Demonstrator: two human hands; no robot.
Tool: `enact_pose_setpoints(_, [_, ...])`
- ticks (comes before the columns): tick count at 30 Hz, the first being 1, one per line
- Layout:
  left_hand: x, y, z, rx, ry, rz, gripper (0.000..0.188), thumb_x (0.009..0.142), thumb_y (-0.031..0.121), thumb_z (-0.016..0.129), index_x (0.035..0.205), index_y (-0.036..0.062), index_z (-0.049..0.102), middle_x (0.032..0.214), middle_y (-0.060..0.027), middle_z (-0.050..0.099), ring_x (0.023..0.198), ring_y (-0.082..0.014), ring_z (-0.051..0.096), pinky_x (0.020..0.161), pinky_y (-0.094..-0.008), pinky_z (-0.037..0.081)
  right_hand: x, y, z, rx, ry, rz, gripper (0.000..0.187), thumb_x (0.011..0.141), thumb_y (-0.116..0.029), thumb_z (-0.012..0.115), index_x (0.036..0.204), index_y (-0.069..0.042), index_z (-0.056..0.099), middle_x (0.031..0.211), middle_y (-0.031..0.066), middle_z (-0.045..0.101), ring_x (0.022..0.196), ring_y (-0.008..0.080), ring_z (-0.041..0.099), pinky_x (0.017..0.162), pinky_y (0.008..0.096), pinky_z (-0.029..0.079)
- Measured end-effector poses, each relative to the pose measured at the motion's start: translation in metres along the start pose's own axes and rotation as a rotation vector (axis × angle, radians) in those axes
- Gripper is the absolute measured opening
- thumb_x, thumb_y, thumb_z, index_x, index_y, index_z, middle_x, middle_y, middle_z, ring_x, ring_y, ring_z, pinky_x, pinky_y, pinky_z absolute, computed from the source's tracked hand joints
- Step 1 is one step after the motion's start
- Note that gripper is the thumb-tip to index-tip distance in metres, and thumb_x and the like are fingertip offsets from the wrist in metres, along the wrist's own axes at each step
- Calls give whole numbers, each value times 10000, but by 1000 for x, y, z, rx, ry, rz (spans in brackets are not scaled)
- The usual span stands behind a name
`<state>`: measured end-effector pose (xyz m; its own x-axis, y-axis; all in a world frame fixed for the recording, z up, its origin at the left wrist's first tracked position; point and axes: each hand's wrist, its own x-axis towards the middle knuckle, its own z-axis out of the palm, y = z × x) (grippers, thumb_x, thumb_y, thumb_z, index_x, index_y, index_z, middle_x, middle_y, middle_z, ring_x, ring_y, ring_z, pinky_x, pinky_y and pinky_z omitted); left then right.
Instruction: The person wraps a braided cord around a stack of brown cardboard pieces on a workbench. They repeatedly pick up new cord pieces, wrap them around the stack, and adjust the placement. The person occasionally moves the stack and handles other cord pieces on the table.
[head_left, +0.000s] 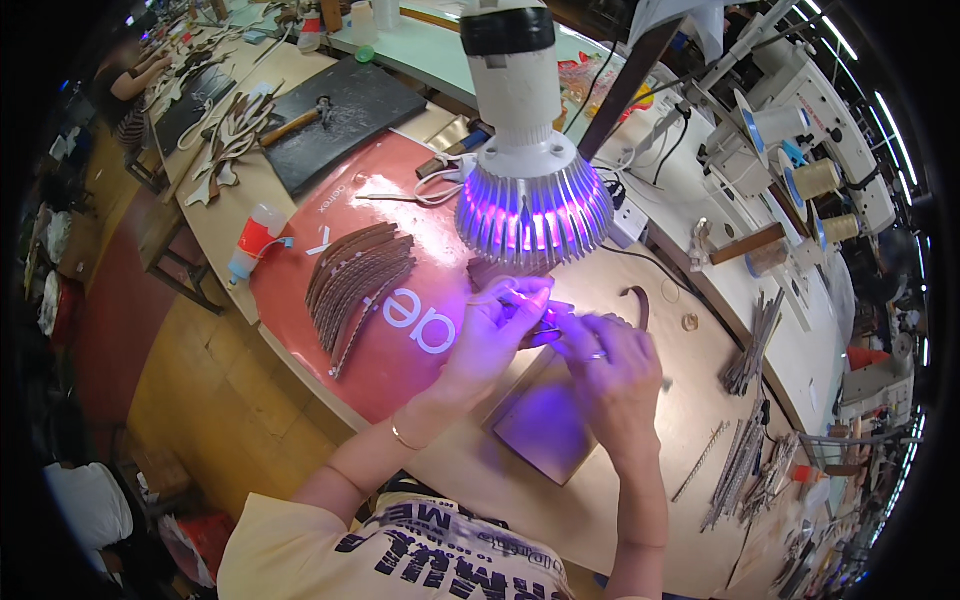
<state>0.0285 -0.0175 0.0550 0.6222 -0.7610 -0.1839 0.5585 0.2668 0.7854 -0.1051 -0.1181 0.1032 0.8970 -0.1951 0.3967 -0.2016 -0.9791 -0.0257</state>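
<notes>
Under a purple-lit lamp [535, 215], my two hands meet close together above the table. My left hand [497, 325] is closed, thumb and fingers pinching a small dark piece whose kind is hidden by the fingers and the purple glare. A pale loop curves over its fingertips. My right hand [612, 370], wearing a ring, has its fingers bent in against the same piece from the right. A curled brown strip [640, 303] shows just behind the right hand; whether it joins the held piece I cannot tell. Below the hands lies a flat brown board [550, 430].
Left of my hands, several brown strips [360, 280] lie fanned on a red sheet [290, 275], near a red-labelled bottle [258, 242]. Beyond are a black slab [350, 115] and a hammer [295, 122]. Metallic trim strands [735, 470] and thread spools [815, 180] stand right. A person works far left.
</notes>
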Motion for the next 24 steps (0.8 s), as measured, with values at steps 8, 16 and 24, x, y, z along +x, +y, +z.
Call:
enact_pose_setpoints(8, [31,-31,-30,284,-93,53,363,1039,312,484,1086,-21,618,891,-117,699,824,-201,714,755,-321,589,-31,20,-27,342,-66,434,113,921,-90,636,1006,-19,663,834,91,701,703,197,656,679,310,519])
enact_pose_setpoints(16, [4,-30,-40,1507,-555,46,269,922,284,628,928,23,694,697,-139,671,647,-310,672,622,-413,528,-38,29,-35,1336,-151,874,197,997,-129,567,1065,52,600,837,94,691,673,101,617,625,220,499])
enact_pose_setpoints(24, [28,-9,-57,1176,-103,556,195,913,204,620,982,34,688,819,-142,677,715,-310,658,662,-397,515,-17,23,-22,1389,-214,814,223,1001,-120,554,1122,63,595,857,102,687,675,99,617,633,214,501])
